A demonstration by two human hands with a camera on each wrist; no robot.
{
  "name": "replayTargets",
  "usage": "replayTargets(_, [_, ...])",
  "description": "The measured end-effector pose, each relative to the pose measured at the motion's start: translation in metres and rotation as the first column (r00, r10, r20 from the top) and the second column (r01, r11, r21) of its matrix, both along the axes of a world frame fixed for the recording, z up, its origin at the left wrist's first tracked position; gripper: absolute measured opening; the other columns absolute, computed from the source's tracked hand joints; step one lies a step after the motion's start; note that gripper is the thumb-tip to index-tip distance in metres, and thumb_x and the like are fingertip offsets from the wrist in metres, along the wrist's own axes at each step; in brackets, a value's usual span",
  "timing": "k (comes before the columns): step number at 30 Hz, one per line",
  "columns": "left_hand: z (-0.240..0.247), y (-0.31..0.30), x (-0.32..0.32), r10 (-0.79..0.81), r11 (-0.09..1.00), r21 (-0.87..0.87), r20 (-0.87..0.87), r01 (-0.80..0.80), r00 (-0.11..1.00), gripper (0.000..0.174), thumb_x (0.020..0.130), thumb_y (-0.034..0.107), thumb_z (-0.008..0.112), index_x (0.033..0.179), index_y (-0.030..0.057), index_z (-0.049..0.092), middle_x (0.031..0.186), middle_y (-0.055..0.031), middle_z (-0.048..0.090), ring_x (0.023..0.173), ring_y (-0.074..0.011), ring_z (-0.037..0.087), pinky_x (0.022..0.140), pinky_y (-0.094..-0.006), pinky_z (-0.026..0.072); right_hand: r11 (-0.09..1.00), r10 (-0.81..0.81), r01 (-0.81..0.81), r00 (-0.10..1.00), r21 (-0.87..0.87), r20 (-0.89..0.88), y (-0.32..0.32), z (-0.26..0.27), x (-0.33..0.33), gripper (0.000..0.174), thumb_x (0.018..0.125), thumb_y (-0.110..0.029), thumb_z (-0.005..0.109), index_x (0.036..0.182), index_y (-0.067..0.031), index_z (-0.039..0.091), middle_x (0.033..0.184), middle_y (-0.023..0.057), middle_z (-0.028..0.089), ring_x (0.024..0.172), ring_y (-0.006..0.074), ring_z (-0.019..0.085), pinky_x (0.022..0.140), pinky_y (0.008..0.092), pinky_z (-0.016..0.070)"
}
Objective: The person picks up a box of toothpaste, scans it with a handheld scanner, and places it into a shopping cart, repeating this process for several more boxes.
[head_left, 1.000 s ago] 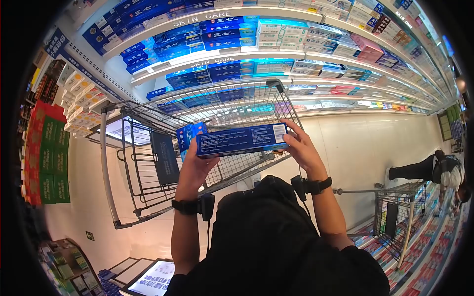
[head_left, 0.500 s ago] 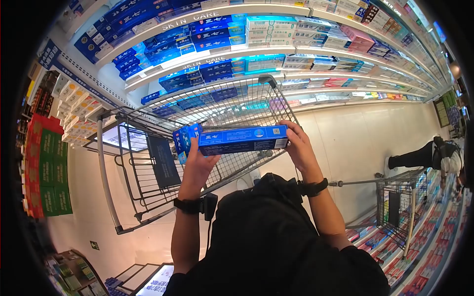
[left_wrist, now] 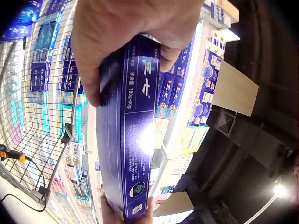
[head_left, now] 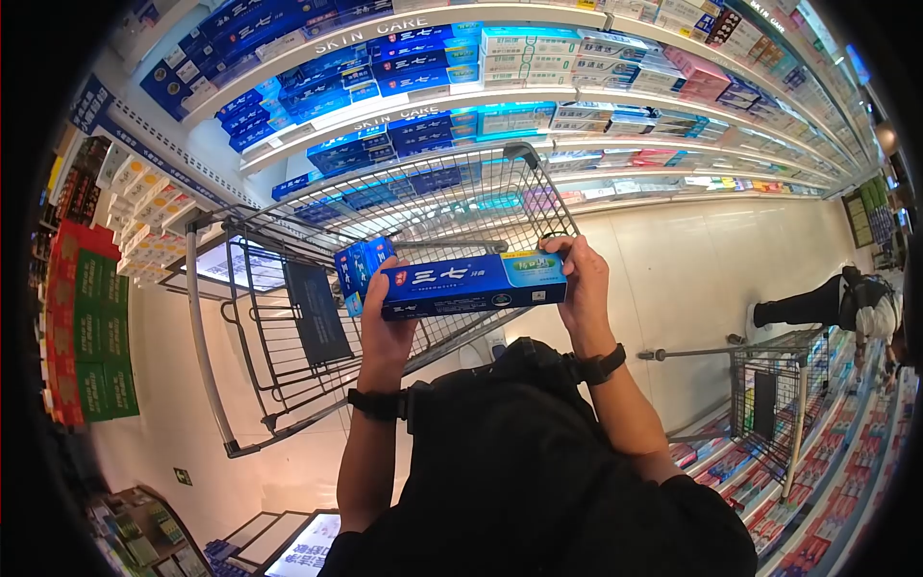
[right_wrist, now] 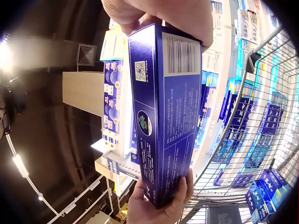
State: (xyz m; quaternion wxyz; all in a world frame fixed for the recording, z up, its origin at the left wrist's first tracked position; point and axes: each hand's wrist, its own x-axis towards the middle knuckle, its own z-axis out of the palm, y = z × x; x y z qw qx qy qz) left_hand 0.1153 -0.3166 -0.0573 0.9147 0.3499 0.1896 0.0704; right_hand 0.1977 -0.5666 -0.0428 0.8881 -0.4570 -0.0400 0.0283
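A long dark blue box (head_left: 466, 281) with white lettering is held level between both hands, above the cart, in the head view. The left hand (head_left: 386, 322) grips its left end; the right hand (head_left: 585, 288) pinches its right end. In the left wrist view the left hand (left_wrist: 135, 32) is round the near end of the box (left_wrist: 126, 135). The right wrist view has the right hand (right_wrist: 163, 16) at the box's barcode end (right_wrist: 182, 56). Other blue boxes (head_left: 358, 264) lie in the cart, just left of the held box.
A wire shopping cart (head_left: 332, 404) stands under the hands. Shelves (head_left: 538, 96) of blue, white and pink boxes run across the back. At the right are a second cart (head_left: 769, 394) and a person (head_left: 817, 308). Red and green cartons (head_left: 91, 327) are stacked at the left.
The held box has been turned about its length, so its large lettered front with the light blue-green end now faces the head camera. The right hand's fingers have shifted on its end.
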Motion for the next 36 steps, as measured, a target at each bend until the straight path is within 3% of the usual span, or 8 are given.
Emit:
replayTargets(6, [0.004, -0.001, -0.004, -0.059, 0.997, -0.037, 0.112, 0.063, 0.992, 0.055, 0.090, 0.020, 0.056, 0.140, 0.0046, 0.036, 0.132, -0.0193, 0.049, 0.120, -0.0264, 0.052, 0.103, -0.0420, 0.0430, 0.998, 0.067, -0.067, 0.997, -0.022, 0.048, -0.005, -0.004, 0.011, 0.027, 0.097, -0.026, 0.057, 0.081, -0.0038, 0.055, 0.099, 0.0125, 0.064, 0.094, 0.0173, 0.059, 0.084, 0.0305, 0.0479])
replayTargets(9, [0.002, 0.004, -0.009, -0.060, 0.993, -0.095, 0.118, 0.072, 0.991, 0.058, 0.087, 0.009, 0.054, 0.141, 0.0040, 0.034, 0.137, -0.0217, 0.045, 0.122, -0.0283, 0.051, 0.104, -0.0441, 0.0419, 0.952, 0.288, -0.295, 0.954, -0.085, -0.089, -0.009, 0.003, 0.011, 0.030, 0.093, -0.022, 0.063, 0.111, 0.0002, 0.056, 0.114, 0.0146, 0.062, 0.108, 0.0202, 0.059, 0.092, 0.0315, 0.0483])
replayTargets(14, [-0.028, 0.011, -0.015, -0.152, 0.982, -0.101, 0.102, 0.162, 0.983, 0.062, 0.083, 0.006, 0.058, 0.141, 0.0060, 0.037, 0.137, -0.0215, 0.044, 0.121, -0.0327, 0.050, 0.102, -0.0519, 0.0415, 0.404, 0.715, -0.809, 0.570, -0.426, -0.405, -0.034, 0.008, 0.019, 0.053, 0.087, -0.029, 0.071, 0.127, 0.0006, 0.054, 0.112, 0.0089, 0.065, 0.104, 0.0147, 0.060, 0.090, 0.0277, 0.0460])
replayTargets(20, [-0.028, 0.019, 0.000, -0.340, 0.934, -0.086, 0.088, 0.347, 0.936, 0.061, 0.084, 0.000, 0.054, 0.142, 0.0058, 0.037, 0.138, -0.0224, 0.043, 0.123, -0.0326, 0.050, 0.101, -0.0503, 0.0440, -0.141, 0.835, -0.867, 0.155, -0.477, -0.529, 0.002, 0.006, 0.043, 0.070, 0.086, -0.049, 0.067, 0.133, 0.0006, 0.051, 0.115, 0.0092, 0.063, 0.106, 0.0160, 0.056, 0.095, 0.0304, 0.0425])
replayTargets(25, [-0.057, 0.052, 0.000, 0.032, 0.989, 0.147, -0.266, 0.007, 0.963, 0.060, 0.089, 0.018, 0.063, 0.142, 0.0044, 0.038, 0.139, -0.0163, 0.045, 0.122, -0.0299, 0.051, 0.098, -0.0443, 0.0444, -0.093, 0.724, -0.948, 0.145, -0.304, -0.674, 0.037, -0.034, 0.068, 0.070, 0.087, -0.050, 0.065, 0.130, 0.0037, 0.053, 0.110, 0.0120, 0.064, 0.099, 0.0162, 0.060, 0.087, 0.0293, 0.0481])
replayTargets(27, [-0.092, 0.063, -0.027, 0.033, 0.820, 0.533, -0.405, 0.207, 0.914, 0.060, 0.089, 0.024, 0.065, 0.140, 0.0034, 0.042, 0.135, -0.0175, 0.050, 0.120, -0.0292, 0.053, 0.097, -0.0422, 0.0454, 0.018, 0.709, -0.968, 0.187, -0.249, -0.680, 0.069, -0.056, 0.078, 0.068, 0.086, -0.051, 0.066, 0.125, 0.0041, 0.056, 0.108, 0.0122, 0.064, 0.095, 0.0160, 0.061, 0.083, 0.0281, 0.0495])
replayTargets(30, [-0.092, 0.044, -0.062, -0.035, 0.323, 0.821, -0.488, 0.471, 0.872, 0.063, 0.085, 0.036, 0.069, 0.134, 0.0023, 0.048, 0.126, -0.0199, 0.058, 0.115, -0.0299, 0.058, 0.097, -0.0384, 0.0458, 0.199, 0.702, -0.943, 0.327, -0.267, -0.632, 0.126, -0.143, 0.083, 0.060, 0.086, -0.050, 0.066, 0.110, 0.0045, 0.062, 0.101, 0.0096, 0.066, 0.087, 0.0142, 0.063, 0.077, 0.0280, 0.0503])
replayTargets(36, [-0.065, 0.012, -0.063, -0.266, -0.194, 0.735, -0.677, 0.649, 0.687, 0.062, 0.077, 0.044, 0.074, 0.121, 0.0040, 0.057, 0.109, -0.0143, 0.064, 0.103, -0.0319, 0.060, 0.089, -0.0399, 0.0478, 0.260, 0.515, -0.788, 0.602, -0.559, -0.610, 0.238, -0.303, 0.076, 0.062, 0.083, -0.051, 0.068, 0.102, 0.0075, 0.061, 0.085, 0.0124, 0.065, 0.073, 0.0188, 0.062, 0.062, 0.0324, 0.0487])
